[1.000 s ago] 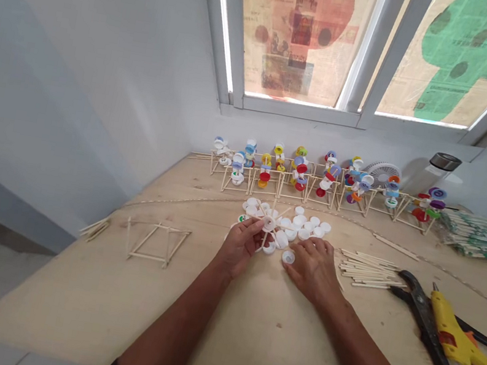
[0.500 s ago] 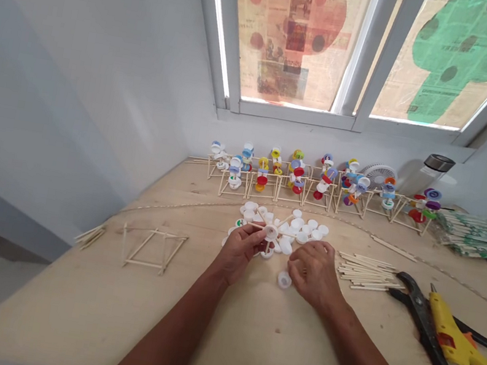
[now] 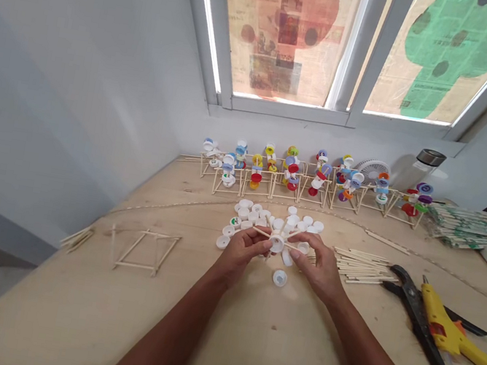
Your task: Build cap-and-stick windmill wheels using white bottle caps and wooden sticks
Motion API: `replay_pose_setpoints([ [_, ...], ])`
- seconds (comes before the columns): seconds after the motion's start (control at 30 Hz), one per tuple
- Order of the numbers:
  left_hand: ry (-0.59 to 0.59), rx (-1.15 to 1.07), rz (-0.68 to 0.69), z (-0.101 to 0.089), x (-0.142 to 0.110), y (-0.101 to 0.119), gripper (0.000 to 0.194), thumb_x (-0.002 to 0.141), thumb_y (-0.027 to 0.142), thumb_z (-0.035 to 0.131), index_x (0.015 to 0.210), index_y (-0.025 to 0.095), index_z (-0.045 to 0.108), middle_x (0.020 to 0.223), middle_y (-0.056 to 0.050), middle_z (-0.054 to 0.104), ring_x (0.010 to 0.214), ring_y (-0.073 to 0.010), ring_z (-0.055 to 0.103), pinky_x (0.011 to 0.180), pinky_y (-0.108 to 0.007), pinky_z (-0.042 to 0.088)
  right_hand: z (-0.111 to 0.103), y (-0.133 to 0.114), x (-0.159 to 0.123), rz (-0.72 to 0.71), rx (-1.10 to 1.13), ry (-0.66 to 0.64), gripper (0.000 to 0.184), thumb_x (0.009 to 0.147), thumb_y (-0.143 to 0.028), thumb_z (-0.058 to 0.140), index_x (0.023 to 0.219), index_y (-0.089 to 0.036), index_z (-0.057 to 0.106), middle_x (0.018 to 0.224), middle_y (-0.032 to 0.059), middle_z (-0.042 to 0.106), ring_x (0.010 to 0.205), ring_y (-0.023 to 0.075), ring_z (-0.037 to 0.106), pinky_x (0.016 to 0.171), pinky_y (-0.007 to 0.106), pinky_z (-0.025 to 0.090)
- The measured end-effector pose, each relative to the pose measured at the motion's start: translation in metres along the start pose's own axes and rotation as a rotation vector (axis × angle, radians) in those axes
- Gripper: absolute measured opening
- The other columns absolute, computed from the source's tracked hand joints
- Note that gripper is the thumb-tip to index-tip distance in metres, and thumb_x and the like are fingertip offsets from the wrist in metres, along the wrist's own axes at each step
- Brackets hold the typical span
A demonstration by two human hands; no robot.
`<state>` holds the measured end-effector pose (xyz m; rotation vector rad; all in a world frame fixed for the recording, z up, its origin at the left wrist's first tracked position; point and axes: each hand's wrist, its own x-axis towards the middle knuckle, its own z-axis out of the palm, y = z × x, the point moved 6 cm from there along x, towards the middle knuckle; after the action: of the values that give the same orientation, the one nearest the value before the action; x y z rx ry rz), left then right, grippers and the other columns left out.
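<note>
Between my hands is a white bottle cap with wooden sticks (image 3: pixel 277 243) spreading out from it like spokes. My left hand (image 3: pixel 237 256) is closed on its left side, thumb against the cap. My right hand (image 3: pixel 321 270) pinches a stick on the right side, fingers closed. A single white cap (image 3: pixel 280 278) lies on the table just below the held piece. Behind my hands spreads a pile of loose white caps (image 3: pixel 244 214), partly hidden by my fingers.
A stick frame (image 3: pixel 136 265) stands at left. Loose sticks (image 3: pixel 362 268), black-handled cutters (image 3: pixel 425 337) and a yellow glue gun (image 3: pixel 446 322) lie at right. Along the wall stand several stick frames with coloured caps (image 3: pixel 291 178), a small fan (image 3: pixel 373 172) and a bottle (image 3: pixel 423 166).
My right hand has left the loose cap on the table and moved up to grip a stick of the held piece. The held piece has shifted and turned slightly.
</note>
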<state>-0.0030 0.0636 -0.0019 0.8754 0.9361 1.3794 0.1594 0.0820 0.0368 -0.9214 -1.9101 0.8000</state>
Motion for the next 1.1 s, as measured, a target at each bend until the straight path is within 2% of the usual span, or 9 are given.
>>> replay_pose_setpoints([
  [0.13,-0.05,0.031,-0.025,0.004,-0.002,-0.003,0.033,0.059,0.03,0.08,0.086,0.016,0.067,0.075,-0.002,0.067,0.067,-0.014,0.058,0.066,-0.028,0.044,0.005,-0.001,0.0,-0.002,0.061,-0.054,0.019,0.079,-0.037,0.062,0.091,-0.023,0.067,0.101,0.0058,0.068,0.1,0.0245,0.059,0.09,0.039,0.042],
  [0.37,-0.094,0.089,-0.035,0.008,-0.004,-0.003,0.031,0.061,0.029,0.079,0.088,0.017,0.068,0.075,-0.003,0.068,0.069,-0.0153,0.059,0.068,-0.028,0.044,0.006,0.011,-0.002,0.082,0.103,-0.018,0.022,0.076,-0.036,0.066,0.092,-0.02,0.066,0.095,0.0055,0.069,0.094,0.023,0.062,0.089,0.037,0.043],
  [0.6,-0.125,0.111,-0.021,0.013,-0.006,0.0,0.029,0.061,0.027,0.078,0.087,0.016,0.07,0.086,-0.006,0.069,0.079,-0.0185,0.062,0.073,-0.029,0.046,0.008,0.009,-0.003,0.089,0.102,-0.022,0.02,0.075,-0.035,0.066,0.09,-0.021,0.066,0.093,0.005,0.07,0.093,0.0229,0.063,0.087,0.037,0.045],
  [0.73,-0.144,0.128,-0.007,0.015,-0.005,0.001,0.024,0.063,0.028,0.077,0.083,0.017,0.069,0.077,-0.003,0.068,0.075,-0.0166,0.061,0.071,-0.026,0.045,0.009,0.006,-0.002,0.084,0.08,-0.017,0.02,0.076,-0.034,0.066,0.091,-0.021,0.066,0.093,0.0055,0.07,0.091,0.0224,0.063,0.085,0.037,0.045],
  [0.93,-0.036,0.147,0.004,0.002,0.0,0.002,0.027,0.058,0.028,0.08,0.078,0.016,0.067,0.073,-0.002,0.066,0.068,-0.0149,0.058,0.065,-0.025,0.045,0.003,0.003,0.001,0.041,0.044,0.011,0.017,0.077,-0.035,0.064,0.086,-0.021,0.068,0.093,0.0035,0.071,0.091,0.0188,0.063,0.087,0.032,0.046],
  [1.1,0.046,0.023,0.035,-0.006,0.002,0.01,0.029,0.057,0.031,0.081,0.077,0.016,0.066,0.074,-0.001,0.064,0.065,-0.0141,0.06,0.061,-0.025,0.046,-0.022,0.008,0.006,0.078,-0.023,0.128,0.022,0.082,-0.036,0.058,0.095,-0.02,0.067,0.092,0.0043,0.071,0.091,0.0192,0.064,0.084,0.033,0.048],
])
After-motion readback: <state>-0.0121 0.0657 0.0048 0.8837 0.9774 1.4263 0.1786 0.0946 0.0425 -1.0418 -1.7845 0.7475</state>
